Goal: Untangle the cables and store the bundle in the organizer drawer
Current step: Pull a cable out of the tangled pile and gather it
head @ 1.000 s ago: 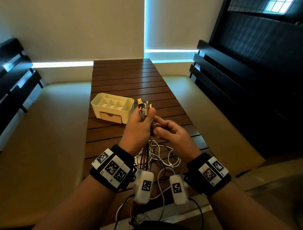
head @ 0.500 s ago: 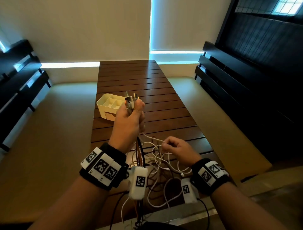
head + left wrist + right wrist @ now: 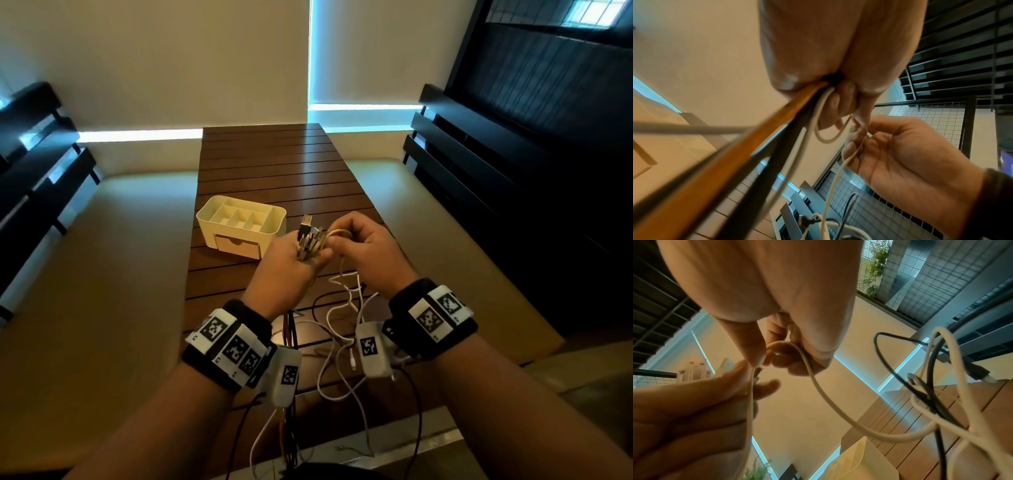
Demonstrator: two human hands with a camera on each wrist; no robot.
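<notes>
Tabletop (image 3: 274, 164): slatted wood, cable slack spread over near end. Organizer (image 3: 239, 222) set left of hands, drawer (image 3: 237, 244) closed (bundle not yet stored). Left hand (image 3: 284, 274) clenched round cables (image 3: 310, 240), plug ends gathered upright, presumably so strands are kept sorted. Right hand (image 3: 370, 250) pinching white cable (image 3: 838, 415), loop fed toward left fist. Knot of black and white strands below seen blurred; strand count not determinable; drawer interior hidden.
</notes>
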